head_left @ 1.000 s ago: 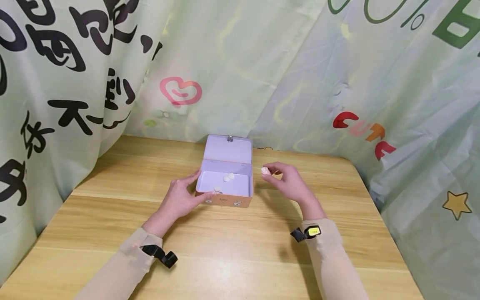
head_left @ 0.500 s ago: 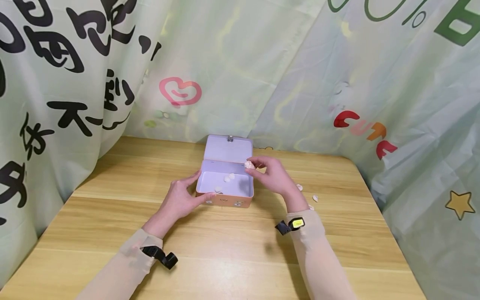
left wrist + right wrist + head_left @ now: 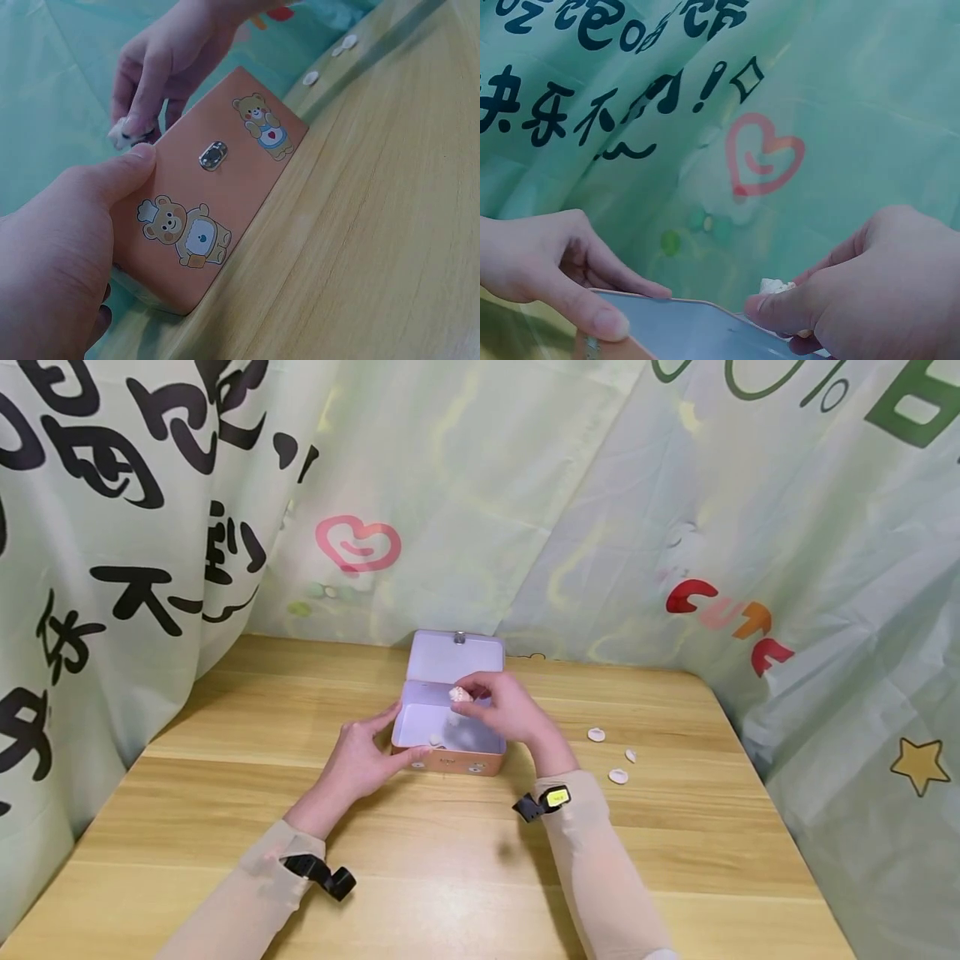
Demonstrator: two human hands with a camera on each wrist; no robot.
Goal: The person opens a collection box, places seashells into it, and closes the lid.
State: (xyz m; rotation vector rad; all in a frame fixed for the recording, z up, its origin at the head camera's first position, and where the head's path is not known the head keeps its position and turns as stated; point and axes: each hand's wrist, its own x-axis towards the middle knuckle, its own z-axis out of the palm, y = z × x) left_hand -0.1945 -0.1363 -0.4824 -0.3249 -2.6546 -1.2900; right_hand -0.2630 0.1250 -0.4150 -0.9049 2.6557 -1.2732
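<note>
A tin box [image 3: 456, 764], lavender inside and orange with bear pictures outside, stands with its lid [image 3: 455, 662] raised. My left hand [image 3: 360, 756] grips its left side, thumb at the front rim. Above the box opening, my right hand [image 3: 506, 706] pinches a small whitish-pink seashell [image 3: 460, 694] between thumb and fingers. The left wrist view shows that seashell [image 3: 132, 132] just beyond the left thumb. Small pale shells [image 3: 436, 741] lie on the box floor, partly hidden by the right hand and the front wall.
Three flat white shells lie right of the box: one farther back [image 3: 596, 735], a small one [image 3: 630, 756], and one nearer [image 3: 618, 776]. Printed curtains [image 3: 450, 502] hang behind and beside the wooden table [image 3: 420, 868]. A metal clasp [image 3: 214, 156] sits on the box's front.
My right hand has carried the seashell leftward from beside the box to above its opening, uncovering the three shells on the table. The left hand and box have stayed put.
</note>
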